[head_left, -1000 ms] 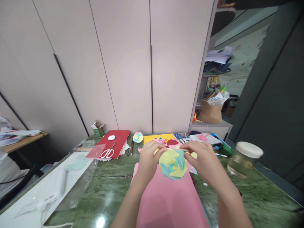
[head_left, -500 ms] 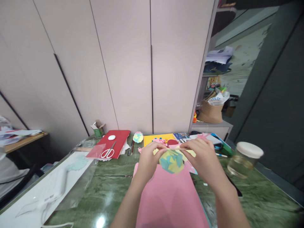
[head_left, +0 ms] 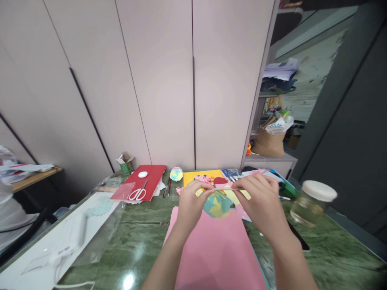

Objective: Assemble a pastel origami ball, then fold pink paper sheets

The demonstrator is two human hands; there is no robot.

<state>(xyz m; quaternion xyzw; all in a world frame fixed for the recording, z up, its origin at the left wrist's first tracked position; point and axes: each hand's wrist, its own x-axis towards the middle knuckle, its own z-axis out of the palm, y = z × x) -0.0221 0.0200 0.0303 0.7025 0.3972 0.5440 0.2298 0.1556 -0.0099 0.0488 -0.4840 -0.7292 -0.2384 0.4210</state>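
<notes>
My left hand (head_left: 193, 205) and my right hand (head_left: 258, 201) are both closed, pinching opposite ends of a thin pale strip (head_left: 224, 189) stretched level between them. I cannot tell whether it is a stick or folded paper. Just below it is a rounded paper piece (head_left: 219, 204) patterned in yellow and teal. My fingers partly hide its upper edge, and whether it is joined to the strip is unclear. Beneath both hands lies a large pink sheet (head_left: 216, 249) on the green marbled table (head_left: 139, 233).
White-handled scissors (head_left: 138, 193) rest on a red folder (head_left: 154, 177) at the back left. A similar round paper piece (head_left: 176, 174) stands near the cabinet. To the right is a lidded jar of liquid (head_left: 311, 205). A white device (head_left: 71, 235) with a cable lies left.
The yellow and teal pattern facing me has shifted, so the paper piece appears to have turned. Both hands keep their pinch and have scarcely moved.
</notes>
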